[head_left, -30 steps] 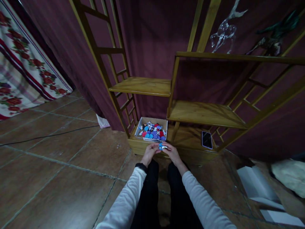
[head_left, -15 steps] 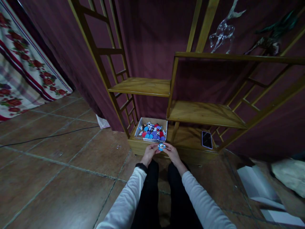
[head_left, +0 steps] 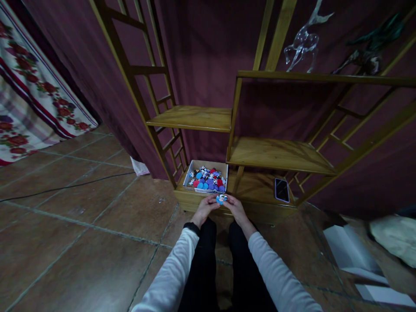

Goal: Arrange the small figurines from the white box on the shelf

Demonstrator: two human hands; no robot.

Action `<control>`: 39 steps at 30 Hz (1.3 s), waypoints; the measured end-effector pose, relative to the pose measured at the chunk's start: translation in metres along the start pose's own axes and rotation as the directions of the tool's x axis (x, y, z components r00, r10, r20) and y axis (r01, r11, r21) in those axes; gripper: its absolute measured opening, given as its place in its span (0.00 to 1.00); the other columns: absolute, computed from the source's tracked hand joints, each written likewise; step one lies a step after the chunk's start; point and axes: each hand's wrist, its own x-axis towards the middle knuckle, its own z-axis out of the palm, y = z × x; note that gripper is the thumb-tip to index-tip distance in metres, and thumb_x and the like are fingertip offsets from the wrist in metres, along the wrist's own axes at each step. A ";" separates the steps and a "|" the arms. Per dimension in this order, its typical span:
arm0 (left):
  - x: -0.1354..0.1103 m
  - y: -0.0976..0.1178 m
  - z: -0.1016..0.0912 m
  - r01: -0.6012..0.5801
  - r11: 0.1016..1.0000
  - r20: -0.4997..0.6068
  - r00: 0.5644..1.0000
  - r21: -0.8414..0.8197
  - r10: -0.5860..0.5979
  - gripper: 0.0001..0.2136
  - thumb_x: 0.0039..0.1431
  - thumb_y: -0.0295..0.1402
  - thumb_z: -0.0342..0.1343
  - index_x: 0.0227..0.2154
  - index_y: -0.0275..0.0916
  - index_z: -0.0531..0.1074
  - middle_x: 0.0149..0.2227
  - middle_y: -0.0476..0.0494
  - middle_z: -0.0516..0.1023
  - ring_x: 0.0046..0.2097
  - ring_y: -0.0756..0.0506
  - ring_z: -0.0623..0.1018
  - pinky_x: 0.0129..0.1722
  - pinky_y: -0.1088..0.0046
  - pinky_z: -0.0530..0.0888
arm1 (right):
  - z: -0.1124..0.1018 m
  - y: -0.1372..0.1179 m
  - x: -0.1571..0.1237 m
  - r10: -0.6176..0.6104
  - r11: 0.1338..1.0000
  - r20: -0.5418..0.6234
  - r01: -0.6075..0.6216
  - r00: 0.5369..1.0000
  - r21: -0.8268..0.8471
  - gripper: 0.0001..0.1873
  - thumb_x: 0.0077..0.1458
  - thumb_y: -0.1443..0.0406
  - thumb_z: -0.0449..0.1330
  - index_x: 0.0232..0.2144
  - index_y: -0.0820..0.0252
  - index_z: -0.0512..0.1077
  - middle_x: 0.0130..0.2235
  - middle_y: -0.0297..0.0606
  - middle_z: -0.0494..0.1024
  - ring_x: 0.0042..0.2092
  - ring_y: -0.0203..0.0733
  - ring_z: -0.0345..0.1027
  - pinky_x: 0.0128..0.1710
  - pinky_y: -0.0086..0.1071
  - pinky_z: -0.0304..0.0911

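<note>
Just below centre frame | gripping blue-and-white figurine [head_left: 221,199] between left hand [head_left: 204,209] and right hand [head_left: 237,208], not yet set down | leaving many loose pieces [head_left: 211,181] in box [head_left: 221,167] above

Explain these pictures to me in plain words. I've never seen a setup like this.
There is no machine here: these are a person's two bare hands. The view comes from a camera worn on that person's head, looking forward and down. The left hand and right hand hold a small blue-and-white figure between their fingers. Just beyond, an open box of small colourful pieces sits on the bottom shelf. Farther right on that shelf lies a phone.
</note>
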 end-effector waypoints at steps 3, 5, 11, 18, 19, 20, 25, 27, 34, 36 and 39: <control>0.001 -0.001 -0.001 -0.024 0.999 0.002 1.000 0.046 0.024 0.28 0.33 0.29 0.69 0.43 0.34 0.73 0.33 0.43 0.79 0.34 0.48 0.76 0.40 0.72 0.69 | 0.001 -0.003 -0.002 0.007 1.000 0.017 -0.007 1.000 0.005 0.27 0.38 0.57 0.67 0.44 0.57 0.72 0.45 0.39 0.77 0.47 0.50 0.70 0.52 0.46 0.60; 0.001 -0.001 -0.001 -0.033 0.998 0.007 0.999 0.057 0.032 0.27 0.33 0.30 0.69 0.43 0.34 0.73 0.33 0.43 0.79 0.35 0.48 0.76 0.41 0.72 0.69 | 0.001 -0.005 -0.003 0.013 1.000 0.043 -0.013 0.999 0.010 0.28 0.39 0.57 0.67 0.44 0.57 0.72 0.45 0.40 0.77 0.48 0.50 0.69 0.52 0.45 0.60; 0.001 -0.002 -0.002 -0.017 0.999 0.011 1.000 0.043 0.016 0.25 0.34 0.32 0.69 0.40 0.34 0.74 0.35 0.41 0.79 0.35 0.48 0.76 0.40 0.71 0.70 | 0.003 -0.009 -0.006 0.033 0.999 0.072 -0.034 0.997 0.012 0.28 0.37 0.57 0.68 0.44 0.56 0.72 0.46 0.39 0.76 0.48 0.50 0.69 0.51 0.45 0.61; 0.001 -0.002 -0.002 -0.020 0.999 0.020 1.000 0.041 0.019 0.24 0.34 0.31 0.69 0.39 0.34 0.74 0.33 0.42 0.79 0.34 0.48 0.76 0.41 0.71 0.69 | 0.003 -0.007 -0.006 0.007 1.000 0.082 -0.007 0.997 0.006 0.27 0.38 0.57 0.67 0.44 0.56 0.72 0.46 0.40 0.76 0.48 0.50 0.70 0.50 0.45 0.62; 0.000 -0.002 -0.002 -0.021 0.999 0.016 1.000 0.041 0.020 0.24 0.34 0.31 0.69 0.39 0.34 0.74 0.33 0.43 0.79 0.34 0.49 0.76 0.40 0.72 0.69 | 0.003 -0.006 -0.006 0.008 1.000 0.081 -0.008 0.997 -0.002 0.27 0.38 0.57 0.67 0.44 0.56 0.72 0.46 0.40 0.76 0.47 0.50 0.70 0.50 0.45 0.62; 0.000 -0.002 -0.002 -0.022 0.999 0.011 1.000 0.040 0.021 0.24 0.33 0.31 0.69 0.39 0.34 0.74 0.32 0.43 0.79 0.33 0.49 0.75 0.40 0.72 0.69 | 0.003 -0.006 -0.006 0.010 1.000 0.080 -0.009 0.997 -0.010 0.27 0.38 0.57 0.67 0.44 0.56 0.72 0.46 0.40 0.76 0.47 0.50 0.70 0.49 0.45 0.62; -0.002 -0.001 0.000 -0.023 0.999 -0.009 1.000 0.043 0.023 0.25 0.33 0.31 0.69 0.40 0.34 0.74 0.31 0.44 0.78 0.33 0.49 0.75 0.39 0.72 0.69 | 0.002 -0.007 -0.008 0.015 1.000 0.065 -0.013 0.998 -0.025 0.27 0.38 0.58 0.67 0.44 0.56 0.72 0.44 0.40 0.77 0.46 0.50 0.70 0.49 0.44 0.63; -0.003 0.001 0.001 -0.024 0.998 -0.004 1.000 0.056 0.025 0.25 0.33 0.31 0.69 0.40 0.35 0.74 0.31 0.44 0.79 0.33 0.48 0.75 0.38 0.72 0.69 | 0.002 -0.007 -0.008 0.017 1.000 0.073 -0.015 0.997 -0.025 0.27 0.38 0.57 0.67 0.44 0.55 0.72 0.45 0.40 0.77 0.46 0.50 0.70 0.49 0.44 0.63; -0.004 0.002 0.001 -0.032 0.996 0.009 0.999 0.079 0.031 0.25 0.34 0.30 0.69 0.41 0.34 0.74 0.34 0.42 0.79 0.36 0.47 0.76 0.40 0.72 0.68 | 0.002 -0.007 -0.008 0.019 0.999 0.074 -0.017 0.997 -0.029 0.27 0.39 0.58 0.67 0.44 0.56 0.72 0.44 0.40 0.77 0.46 0.48 0.70 0.50 0.45 0.61; -0.003 0.000 0.001 -0.045 0.996 -0.003 0.999 0.073 0.045 0.25 0.33 0.30 0.69 0.41 0.34 0.73 0.34 0.42 0.79 0.36 0.48 0.76 0.41 0.72 0.68 | 0.003 -0.006 -0.008 0.016 1.000 0.081 -0.014 0.997 -0.023 0.27 0.39 0.58 0.67 0.44 0.56 0.72 0.44 0.40 0.77 0.45 0.48 0.70 0.50 0.45 0.61; -0.002 -0.002 0.001 -0.066 0.994 -0.035 0.997 0.083 0.069 0.25 0.32 0.29 0.69 0.40 0.34 0.73 0.33 0.43 0.79 0.35 0.48 0.76 0.42 0.71 0.68 | 0.003 -0.005 -0.007 0.002 1.000 0.090 0.000 0.996 -0.023 0.26 0.39 0.58 0.67 0.44 0.55 0.72 0.43 0.40 0.77 0.46 0.49 0.70 0.50 0.46 0.61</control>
